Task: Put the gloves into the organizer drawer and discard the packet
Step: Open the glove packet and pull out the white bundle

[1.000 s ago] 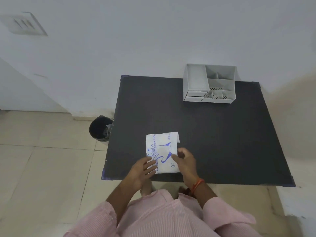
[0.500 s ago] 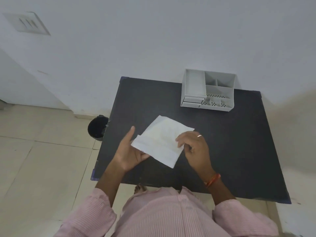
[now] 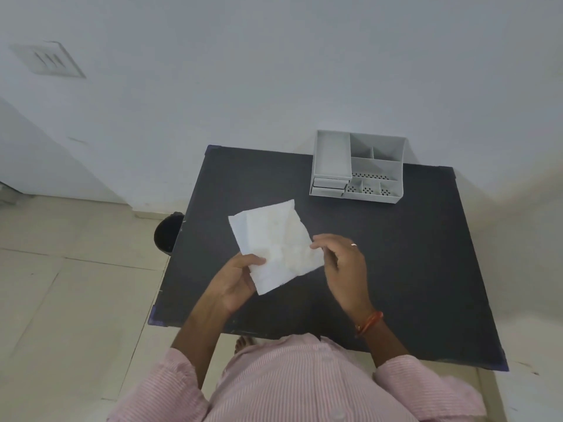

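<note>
Low in the middle of the frame, the left hand (image 3: 236, 280) pinches the white packet (image 3: 274, 245) by its near edge. The right hand (image 3: 341, 263) pinches its right edge. The gloves are not out yet. A second ago the packet lay flat on the bench (image 3: 396, 269); now it is lifted. Farther up, the organizer (image 3: 356, 167) has its drawers shut. The bin (image 3: 167, 233) waits at the left.

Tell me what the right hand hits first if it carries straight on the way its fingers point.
The right hand points left, its fingertips at the white packet held by the left hand. It would likely push into the packet first.
</note>
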